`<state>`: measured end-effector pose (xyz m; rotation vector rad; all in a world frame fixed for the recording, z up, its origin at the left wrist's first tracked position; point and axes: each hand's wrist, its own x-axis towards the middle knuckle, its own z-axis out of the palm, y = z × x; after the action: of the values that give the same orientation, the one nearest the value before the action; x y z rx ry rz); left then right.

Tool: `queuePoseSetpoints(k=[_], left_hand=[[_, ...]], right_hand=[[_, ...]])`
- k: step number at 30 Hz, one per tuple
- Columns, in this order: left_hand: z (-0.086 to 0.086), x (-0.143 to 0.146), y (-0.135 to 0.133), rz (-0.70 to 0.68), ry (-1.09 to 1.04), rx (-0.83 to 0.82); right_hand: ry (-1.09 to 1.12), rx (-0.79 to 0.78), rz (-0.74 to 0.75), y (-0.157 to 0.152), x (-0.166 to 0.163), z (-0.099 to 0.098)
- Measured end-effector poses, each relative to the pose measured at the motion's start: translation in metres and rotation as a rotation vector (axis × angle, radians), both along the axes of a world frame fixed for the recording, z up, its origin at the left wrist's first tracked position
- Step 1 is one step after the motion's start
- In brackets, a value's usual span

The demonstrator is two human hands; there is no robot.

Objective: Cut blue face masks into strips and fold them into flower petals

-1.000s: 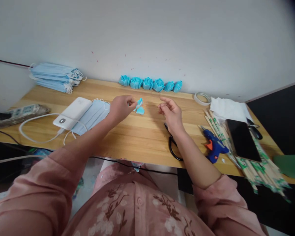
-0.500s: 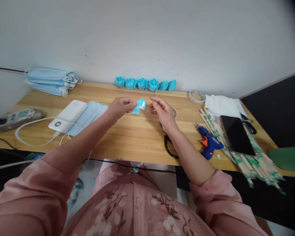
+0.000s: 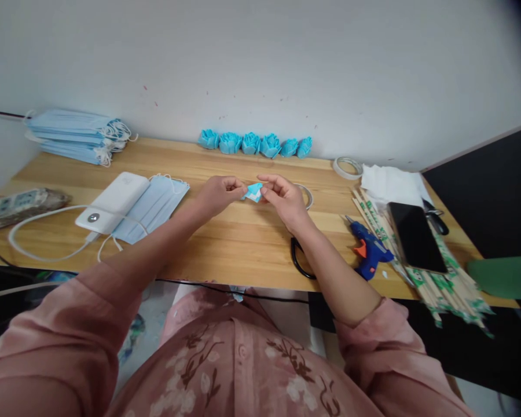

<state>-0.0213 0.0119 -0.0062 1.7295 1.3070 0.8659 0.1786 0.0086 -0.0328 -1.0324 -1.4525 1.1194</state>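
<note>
Between my hands, above the middle of the table, is a small folded piece of blue material (image 3: 255, 191) with a white patch on it. My left hand (image 3: 223, 194) pinches its left end between thumb and fingertips. The thumb and fingers of my right hand (image 3: 284, 198) close on its right edge. Behind them, along the wall, stands a row of several blue folded flowers (image 3: 250, 143). A roll of tape (image 3: 307, 197) lies partly hidden behind my right hand, and a black looped handle (image 3: 298, 259) shows beside my right forearm.
On the left are stacked face masks (image 3: 78, 136), a white power bank (image 3: 113, 202) with a cable, another mask (image 3: 158, 205) and a power strip (image 3: 24, 208). To the right lie a blue glue gun (image 3: 368, 246), wrapped chopsticks (image 3: 447, 289), a phone (image 3: 417, 236) and another tape roll (image 3: 347, 168).
My right hand has come in to the left and now grips the right edge of the blue piece. That piece has turned in my left hand. The view has shifted slightly.
</note>
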Motion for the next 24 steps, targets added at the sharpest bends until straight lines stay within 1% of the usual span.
queuePoseSetpoints(k=[3,5,7,9,10,12,14,16,18,21,24], left_hand=[[-0.002,-0.004,0.007,0.003,0.08,0.026],[-0.002,-0.008,0.014,-0.003,0.208,0.064],[-0.002,-0.013,0.021,-0.009,0.41,0.177],[-0.002,-0.017,0.024,-0.014,0.613,0.356],[-0.002,-0.018,0.024,-0.023,0.676,0.445],[-0.004,-0.017,0.021,-0.093,0.713,0.57],[-0.009,-0.011,0.017,-0.214,0.69,0.631],[-0.016,-0.005,0.014,-0.332,0.689,0.651],[-0.026,-0.002,0.015,-0.394,0.711,0.646],[-0.038,-0.006,0.024,-0.395,0.738,0.602],[-0.045,-0.022,0.041,-0.322,0.751,0.554]], right_hand=[[-0.01,0.002,-0.035,0.001,0.001,-0.001],[0.002,0.002,-0.084,0.002,0.002,-0.002],[0.025,0.002,-0.135,0.004,0.005,-0.002],[0.049,0.013,-0.187,0.006,0.008,-0.001],[0.06,0.024,-0.219,0.007,0.009,-0.001],[0.087,0.047,-0.285,0.01,0.013,0.001],[0.119,0.06,-0.337,0.011,0.016,0.005],[0.148,0.066,-0.374,0.012,0.019,0.009],[0.165,0.074,-0.4,0.014,0.022,0.012],[0.177,0.088,-0.425,0.015,0.027,0.015],[0.174,0.085,-0.428,0.016,0.029,0.016]])
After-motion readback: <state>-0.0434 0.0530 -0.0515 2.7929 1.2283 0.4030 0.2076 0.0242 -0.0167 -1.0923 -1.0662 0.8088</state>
